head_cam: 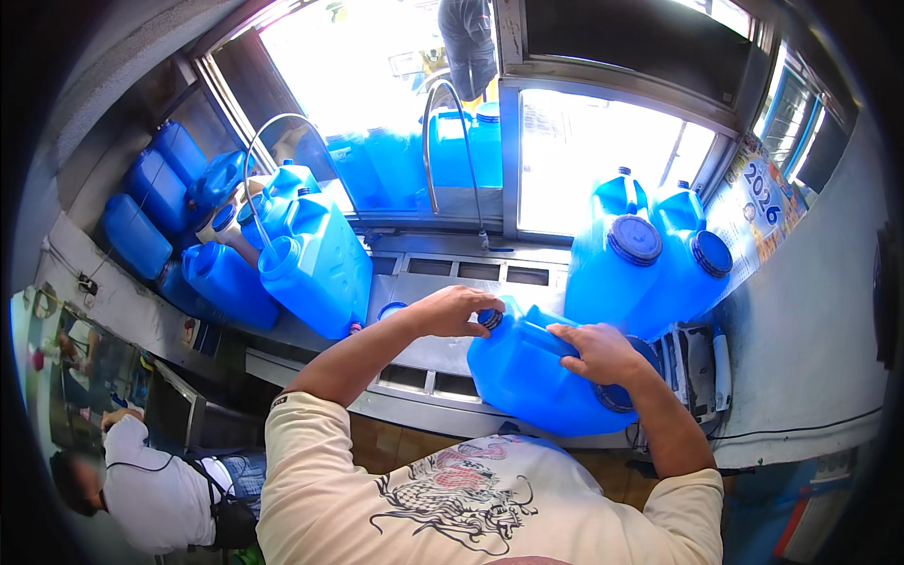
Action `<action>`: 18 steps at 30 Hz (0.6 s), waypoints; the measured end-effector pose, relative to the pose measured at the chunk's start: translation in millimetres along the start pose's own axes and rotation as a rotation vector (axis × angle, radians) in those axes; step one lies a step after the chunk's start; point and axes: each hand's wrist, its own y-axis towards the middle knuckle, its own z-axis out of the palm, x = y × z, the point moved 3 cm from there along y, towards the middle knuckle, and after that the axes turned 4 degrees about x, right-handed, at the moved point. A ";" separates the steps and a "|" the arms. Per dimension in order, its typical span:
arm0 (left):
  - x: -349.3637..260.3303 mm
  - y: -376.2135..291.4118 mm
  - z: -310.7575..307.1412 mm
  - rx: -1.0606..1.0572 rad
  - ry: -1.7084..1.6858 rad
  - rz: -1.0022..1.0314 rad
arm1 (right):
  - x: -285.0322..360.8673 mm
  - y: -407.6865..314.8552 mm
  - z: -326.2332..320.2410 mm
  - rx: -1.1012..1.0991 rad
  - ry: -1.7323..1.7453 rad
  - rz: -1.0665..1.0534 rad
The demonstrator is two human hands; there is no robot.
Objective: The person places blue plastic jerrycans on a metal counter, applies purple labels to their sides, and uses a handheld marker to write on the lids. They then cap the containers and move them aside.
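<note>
A translucent blue plastic water jug [544, 388] stands at the counter's front edge before me. My left hand [455, 311] has its fingers around the small dark-blue screw cap [489, 319] on the jug's spout. My right hand [600, 353] grips the jug's moulded handle [551, 340]. Beneath my right forearm, the wide dark lid [613, 397] is partly hidden. Left of my left hand, an uncapped blue jug [318, 261] stands upright, with a clear hose [265, 236] reaching into its wide mouth. A blue round lid [390, 310] lies on the counter, partly behind my left forearm.
Two lidded blue jugs [611, 247] stand at the right by the window. Several more containers [145, 236] crowd the left. A curved metal spout [427, 141] rises at the back of the slotted metal counter [424, 353]. Another person [155, 487] is at the lower left.
</note>
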 end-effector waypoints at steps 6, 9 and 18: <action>9.6 0.9 16.6 0.248 -0.334 -0.732 | -1.9 -1.6 0.3 -0.016 -0.010 -0.040; 0.8 -1.6 12.3 0.072 -0.001 -0.373 | -2.4 -1.8 0.2 -0.024 -0.005 -0.074; 3.1 -11.9 20.3 0.218 -0.491 -0.733 | 1.4 -4.6 -2.5 0.023 -0.010 -0.089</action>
